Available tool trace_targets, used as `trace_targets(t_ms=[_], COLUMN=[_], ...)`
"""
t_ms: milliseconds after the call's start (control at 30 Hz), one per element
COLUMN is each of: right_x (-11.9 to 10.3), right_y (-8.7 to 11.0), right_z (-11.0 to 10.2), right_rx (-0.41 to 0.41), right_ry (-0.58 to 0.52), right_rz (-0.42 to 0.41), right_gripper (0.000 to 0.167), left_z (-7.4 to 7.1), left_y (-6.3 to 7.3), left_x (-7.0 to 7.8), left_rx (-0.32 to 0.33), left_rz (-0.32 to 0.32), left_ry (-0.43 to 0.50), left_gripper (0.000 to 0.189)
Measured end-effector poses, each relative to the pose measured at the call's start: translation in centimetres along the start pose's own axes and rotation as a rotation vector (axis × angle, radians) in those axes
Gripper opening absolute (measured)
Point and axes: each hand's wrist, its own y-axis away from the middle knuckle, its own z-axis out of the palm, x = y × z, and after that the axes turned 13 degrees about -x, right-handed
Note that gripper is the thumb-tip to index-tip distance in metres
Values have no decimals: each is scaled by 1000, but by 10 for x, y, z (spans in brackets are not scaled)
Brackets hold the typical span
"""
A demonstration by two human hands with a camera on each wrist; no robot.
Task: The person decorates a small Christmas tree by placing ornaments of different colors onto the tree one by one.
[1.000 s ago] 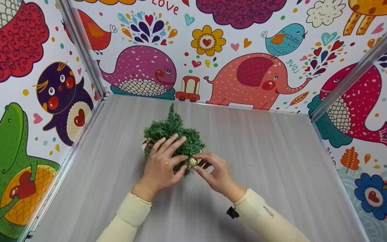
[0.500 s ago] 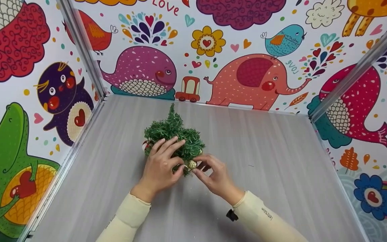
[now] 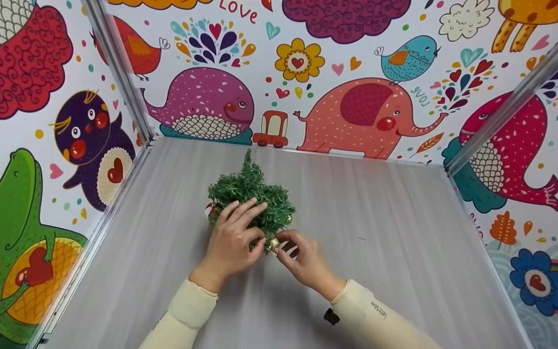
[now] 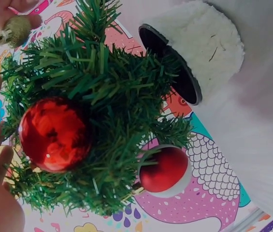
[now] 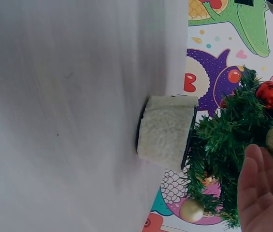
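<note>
A small green artificial Christmas tree point(image 3: 245, 186) stands before me, its white fuzzy pot point(image 5: 167, 130) visible in the right wrist view. My left hand point(image 3: 230, 242) lies against its near side, fingers spread over the branches, thumb and forefinger tips drawn close together at a lower branch. Right beside them, my right hand point(image 3: 308, 257) pinches a gold bauble point(image 3: 272, 244) between thumb and fingers at the tree's lower right. The left wrist view shows a shiny red bauble point(image 4: 55, 134) and a red-and-white bauble point(image 4: 165, 170) hanging there. Another gold bauble point(image 5: 192, 210) hangs on the tree.
The grey wood-grain table point(image 3: 395, 232) meets printed cartoon walls at the back and both sides. Metal corner posts point(image 3: 119, 68) rise at the back left and back right. A thin dark sliver point(image 3: 362, 238) lies right of the hands.
My right hand has moved slightly left and toward me with the gold bauble. My left thumb and forefinger have drawn closer together; the tree has stayed put.
</note>
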Motion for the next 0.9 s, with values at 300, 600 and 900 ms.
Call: trace_targets(t_ms=[300, 600, 900], right_x=[-4, -11, -14], right_y=[-4, -7, -15], right_z=[-1, -3, 4], right_rx=[17, 58, 69], right_ry=[56, 134, 111], right_rz=[17, -48, -98], right_gripper=[23, 16, 9], left_z=[2, 2, 2], left_y=[2, 2, 2], left_x=[-1, -1, -1], left_rx=[-7, -9, 7], left_rz=[-16, -23, -29], left_ry=[3, 3, 25], left_gripper=[7, 6, 6])
